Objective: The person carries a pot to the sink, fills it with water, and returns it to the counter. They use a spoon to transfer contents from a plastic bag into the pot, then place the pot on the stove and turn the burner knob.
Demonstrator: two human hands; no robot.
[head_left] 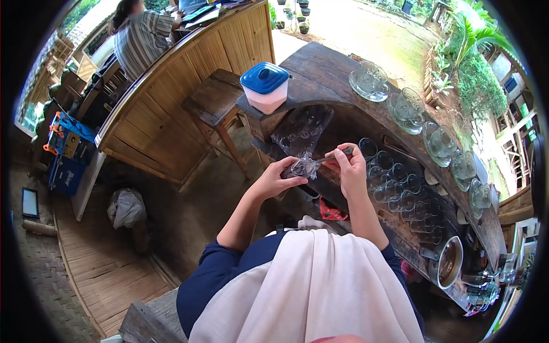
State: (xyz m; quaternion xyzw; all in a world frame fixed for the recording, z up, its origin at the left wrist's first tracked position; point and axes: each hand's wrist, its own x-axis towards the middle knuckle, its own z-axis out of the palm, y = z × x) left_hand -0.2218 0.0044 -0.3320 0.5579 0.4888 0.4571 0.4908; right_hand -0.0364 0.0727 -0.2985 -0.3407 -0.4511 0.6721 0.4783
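Note:
My left hand (279,178) is closed around the gathered mouth of a clear plastic bag (302,130). The bag's body, dark inside with pale print, rests on the lower shelf beyond my hands. Between thumb and fingers, my right hand (350,167) pinches a thin metal utensil (331,157) that looks like a spoon. Its far end goes into the crumpled plastic by my left fingers, so the tip is hidden. What the bag contains cannot be made out.
Above the shelf, a blue-lidded container (265,87) stands on the curved wooden counter (320,66). Glass cups on saucers (407,111) line its right side. Several upturned glasses (400,188) fill the shelf beside a metal pot (449,262). A wooden stool (214,97) and a seated person (140,43) are at left.

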